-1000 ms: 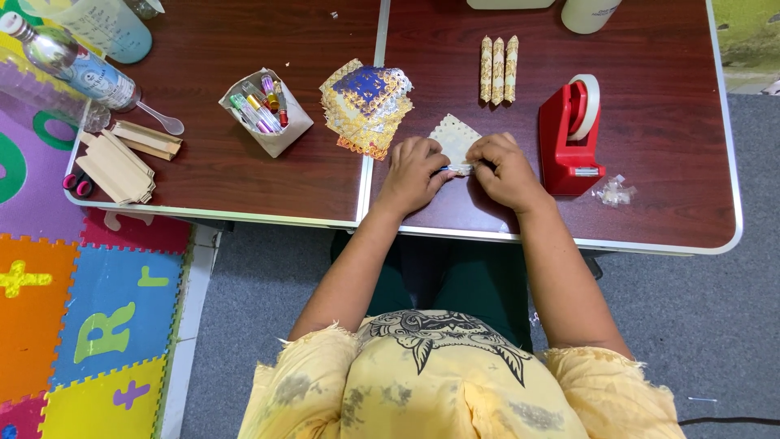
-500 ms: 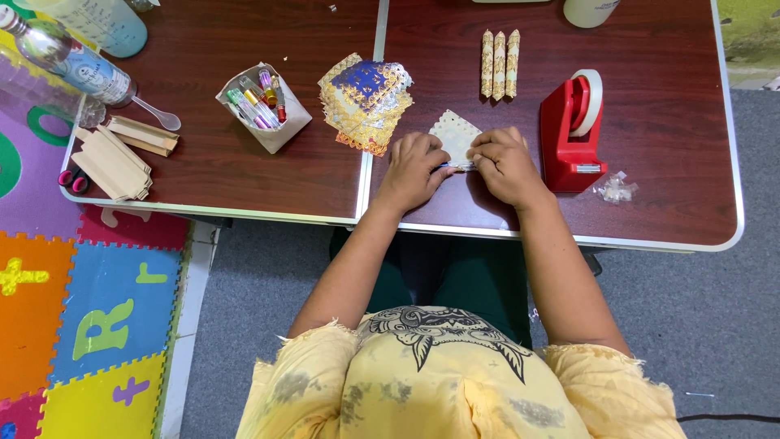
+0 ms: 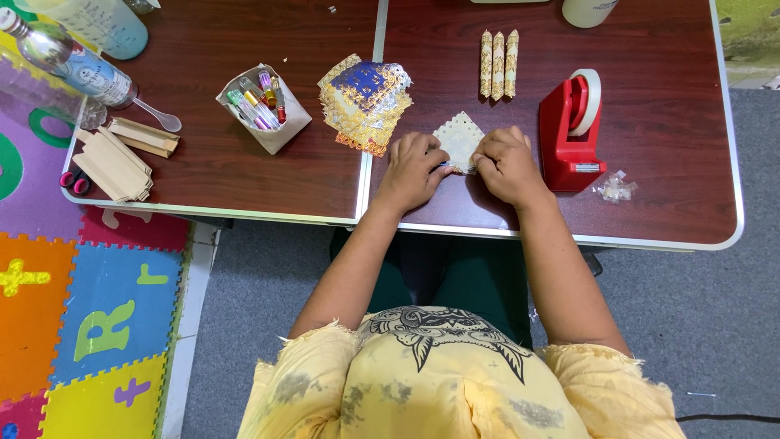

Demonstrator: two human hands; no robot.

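A small cream patterned paper square (image 3: pixel 459 138) with scalloped edges lies on the dark wooden table (image 3: pixel 674 122). My left hand (image 3: pixel 414 167) presses its near left edge with curled fingers. My right hand (image 3: pixel 505 162) pinches the near right edge, and between the two hands the paper's lower part looks rolled or folded up. Three finished paper rolls (image 3: pixel 498 63) lie side by side farther back. A stack of patterned paper squares (image 3: pixel 364 102) with a blue one on top sits just left of my left hand.
A red tape dispenser (image 3: pixel 571 130) stands right of my right hand, with crumpled tape bits (image 3: pixel 615 189) beside it. A paper box of pens (image 3: pixel 264 106), wooden sticks (image 3: pixel 122 158), a plastic bottle (image 3: pixel 69 61), a spoon and scissors handles (image 3: pixel 73 180) sit at the left. Foam letter mats (image 3: pixel 81 325) cover the floor.
Both hands stay on the cream paper with only slight finger shifts. The view has drifted a little.
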